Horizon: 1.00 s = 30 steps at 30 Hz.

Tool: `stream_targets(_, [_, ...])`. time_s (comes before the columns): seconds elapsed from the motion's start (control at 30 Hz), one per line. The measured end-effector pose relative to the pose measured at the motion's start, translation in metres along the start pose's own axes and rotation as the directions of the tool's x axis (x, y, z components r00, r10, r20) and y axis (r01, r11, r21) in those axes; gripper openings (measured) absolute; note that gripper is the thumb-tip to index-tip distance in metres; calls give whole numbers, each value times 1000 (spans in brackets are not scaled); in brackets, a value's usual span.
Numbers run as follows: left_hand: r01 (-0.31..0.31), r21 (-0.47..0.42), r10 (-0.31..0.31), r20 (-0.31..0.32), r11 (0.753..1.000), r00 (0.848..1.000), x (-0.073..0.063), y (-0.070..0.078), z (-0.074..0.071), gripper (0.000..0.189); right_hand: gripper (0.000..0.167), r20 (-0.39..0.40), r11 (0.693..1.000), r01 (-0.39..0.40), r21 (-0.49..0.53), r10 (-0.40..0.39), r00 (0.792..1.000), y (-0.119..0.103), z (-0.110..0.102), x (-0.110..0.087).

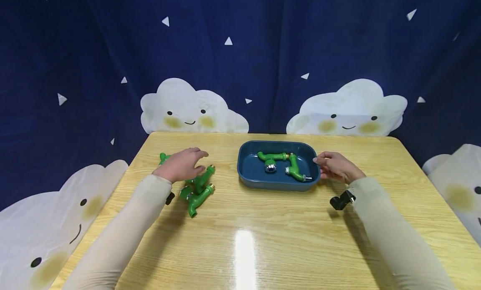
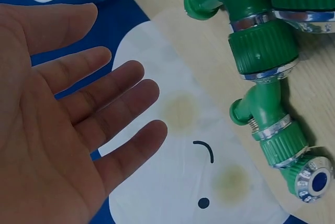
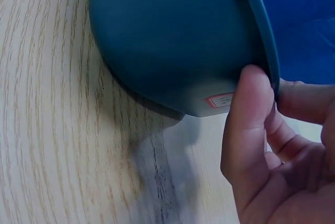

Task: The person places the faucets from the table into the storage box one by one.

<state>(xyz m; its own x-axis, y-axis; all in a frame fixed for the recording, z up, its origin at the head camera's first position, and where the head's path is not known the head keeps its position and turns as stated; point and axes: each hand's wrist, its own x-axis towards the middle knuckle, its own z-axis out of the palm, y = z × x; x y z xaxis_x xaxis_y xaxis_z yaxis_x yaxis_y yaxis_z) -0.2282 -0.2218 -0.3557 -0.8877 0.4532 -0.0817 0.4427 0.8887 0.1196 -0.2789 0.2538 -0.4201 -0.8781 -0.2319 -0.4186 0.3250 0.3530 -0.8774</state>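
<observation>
My left hand (image 1: 181, 165) hovers over green taps on the left of the table, its fingers apart and nothing in its grasp. One tap (image 1: 200, 199) with a brass threaded end lies nearest, and another tap (image 1: 205, 176) sits just behind it, partly hidden by the hand. Farther left, a bit of green (image 1: 163, 158) shows past the wrist. In the left wrist view, the palm (image 2: 57, 124) is beside several green tap parts (image 2: 264, 46). My right hand (image 1: 336, 165) pinches the right rim of a blue tray (image 1: 276, 184) between thumb (image 3: 248, 124) and fingers. Two green taps (image 1: 294, 169) lie inside the tray.
The wooden table (image 1: 300, 231) runs back to a dark blue curtain (image 1: 263, 52) with white clouds and triangles. Black wrist cameras (image 1: 341, 201) are strapped to both wrists. A bright reflection lies on the table's front middle.
</observation>
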Motion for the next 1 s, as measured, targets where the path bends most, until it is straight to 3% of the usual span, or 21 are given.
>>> stream_targets(0.2, [3, -14, -3, 26, 1000, 1000, 1, -1, 6, 47, 17, 3, 1000, 0, 22, 0, 1000, -1, 2, -1])
stream_targets(0.37, [17, -43, -13, 102, 999, 995, 0, -3, 18, 49, 19, 6, 1000, -4, 22, 3, 1000, -3, 3, -3])
stream_targets(0.5, [67, -43, -60, 156, 997, 986, -1, -4, 26, 52, 19, 6, 1000, -7, 13, 7, 1000, -4, 3, -2])
stream_targets(0.6, [80, -35, -73, 164, 996, 984, 0, -5, 29, 54, 18, -3, 1000, -14, 4, 14, 1000, -4, 3, -2])
stream_targets(0.8, [49, -8, -47, 175, 999, 983, 1, -7, 37, 60, 19, -7, 1000, -23, -15, 23, 1000, -3, 2, -2])
stream_targets(1.0, [70, -4, -68, 194, 998, 979, 1, -6, 43, 66, 21, -19, 999, -36, -40, 35, 999, -4, 2, -2])
